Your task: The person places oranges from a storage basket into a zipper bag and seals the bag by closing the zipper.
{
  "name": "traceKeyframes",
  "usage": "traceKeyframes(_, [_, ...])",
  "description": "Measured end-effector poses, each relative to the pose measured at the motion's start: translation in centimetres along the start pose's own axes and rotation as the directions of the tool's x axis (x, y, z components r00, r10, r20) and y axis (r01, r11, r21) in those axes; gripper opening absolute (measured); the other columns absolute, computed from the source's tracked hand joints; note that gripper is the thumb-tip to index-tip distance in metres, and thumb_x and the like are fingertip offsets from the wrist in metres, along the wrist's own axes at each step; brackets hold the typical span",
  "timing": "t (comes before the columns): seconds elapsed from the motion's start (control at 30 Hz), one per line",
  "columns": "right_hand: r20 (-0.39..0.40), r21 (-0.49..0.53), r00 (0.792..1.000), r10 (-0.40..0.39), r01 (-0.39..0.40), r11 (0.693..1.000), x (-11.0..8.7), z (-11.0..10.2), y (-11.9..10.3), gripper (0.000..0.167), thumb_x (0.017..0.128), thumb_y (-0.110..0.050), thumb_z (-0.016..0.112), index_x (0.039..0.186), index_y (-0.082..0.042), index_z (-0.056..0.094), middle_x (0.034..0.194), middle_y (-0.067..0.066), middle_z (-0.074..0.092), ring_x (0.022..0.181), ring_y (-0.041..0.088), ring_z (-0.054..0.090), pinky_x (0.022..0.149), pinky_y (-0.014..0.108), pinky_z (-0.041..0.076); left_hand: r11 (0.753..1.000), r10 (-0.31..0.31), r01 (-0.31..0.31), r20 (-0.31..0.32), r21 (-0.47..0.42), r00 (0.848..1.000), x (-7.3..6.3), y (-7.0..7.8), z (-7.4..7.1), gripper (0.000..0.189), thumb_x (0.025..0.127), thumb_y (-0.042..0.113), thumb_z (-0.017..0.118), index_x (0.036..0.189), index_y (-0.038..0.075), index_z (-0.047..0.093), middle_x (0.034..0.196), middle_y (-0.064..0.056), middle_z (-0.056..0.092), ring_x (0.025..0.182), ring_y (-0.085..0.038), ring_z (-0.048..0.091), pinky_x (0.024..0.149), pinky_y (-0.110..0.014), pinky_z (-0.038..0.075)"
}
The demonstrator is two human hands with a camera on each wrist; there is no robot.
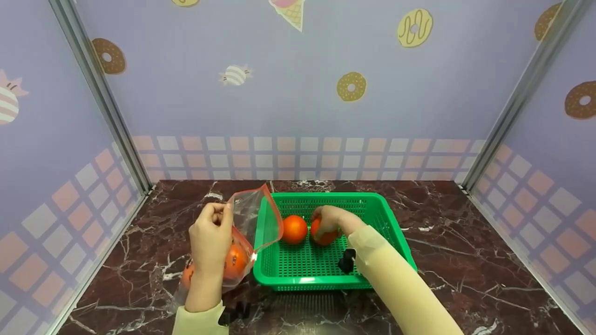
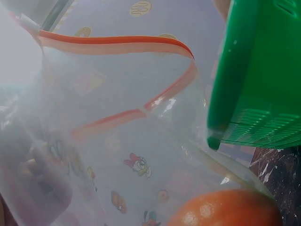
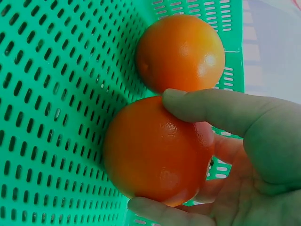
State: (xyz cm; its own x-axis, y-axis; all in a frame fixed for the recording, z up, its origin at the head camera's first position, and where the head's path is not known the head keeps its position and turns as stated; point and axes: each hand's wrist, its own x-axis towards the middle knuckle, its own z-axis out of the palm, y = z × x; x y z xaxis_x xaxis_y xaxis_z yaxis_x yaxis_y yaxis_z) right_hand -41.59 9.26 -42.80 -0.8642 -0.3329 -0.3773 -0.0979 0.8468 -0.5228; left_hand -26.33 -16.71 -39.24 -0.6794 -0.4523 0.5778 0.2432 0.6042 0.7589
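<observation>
In the head view my left hand pinches the rim of a clear zip bag with an orange-red zip edge, its mouth spread open. Oranges show through the printed plastic low in the bag. My right hand reaches into a green plastic basket and grips an orange, thumb on one side and fingers around the other. Beside it in the basket sits a second orange. From the left wrist, the bag's open mouth and one bagged orange appear close to the basket's side.
The basket stands on a dark red marbled tabletop, just right of the bag. Patterned lilac walls with metal corner posts enclose the table at the back and both sides.
</observation>
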Motion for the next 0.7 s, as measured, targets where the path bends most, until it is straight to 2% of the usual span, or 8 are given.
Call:
traceKeyframes(0.17, [0.022, 0.023, 1.000, 0.000, 0.000, 1.000, -0.41, -0.19, -0.18, 0.060, 0.077, -0.012, 0.084, 0.134, -0.014, 0.064, 0.129, 0.014, 0.062, 0.102, 0.029, 0.063, 0.082, 0.047, 0.061, 1.000, 0.008, -0.008, 0.005, -0.004, 1.000, 0.05, -0.11, 0.06, 0.016, 0.101, 0.015, 0.065, 0.091, 0.005, 0.071, 0.057, 0.001, 0.051, 0.041, 0.002, 0.031, 0.046, -0.021, 0.029])
traceKeyframes(0.43, [0.018, -0.007, 1.000, -0.015, 0.015, 1.000, -0.72, -0.43, -0.54, 0.056, 0.077, -0.013, 0.085, 0.129, -0.014, 0.065, 0.127, 0.014, 0.063, 0.102, 0.030, 0.063, 0.083, 0.050, 0.061, 1.000, 0.024, -0.024, -0.018, 0.001, 1.000, -0.01, -0.01, 0.05, 0.017, 0.101, 0.016, 0.066, 0.088, 0.005, 0.070, 0.058, 0.000, 0.053, 0.044, 0.003, 0.035, 0.050, -0.022, 0.034])
traceKeyframes(0.7, [0.005, 0.000, 1.000, -0.006, 0.006, 1.000, -0.89, -0.53, -0.91, 0.058, 0.081, -0.014, 0.083, 0.135, -0.013, 0.064, 0.133, 0.018, 0.061, 0.107, 0.034, 0.065, 0.079, 0.047, 0.062, 1.000, 0.017, -0.017, -0.017, 0.007, 1.000, -0.05, 0.00, 0.05, 0.016, 0.101, 0.016, 0.066, 0.089, 0.005, 0.071, 0.059, -0.001, 0.053, 0.045, 0.002, 0.035, 0.049, -0.022, 0.034])
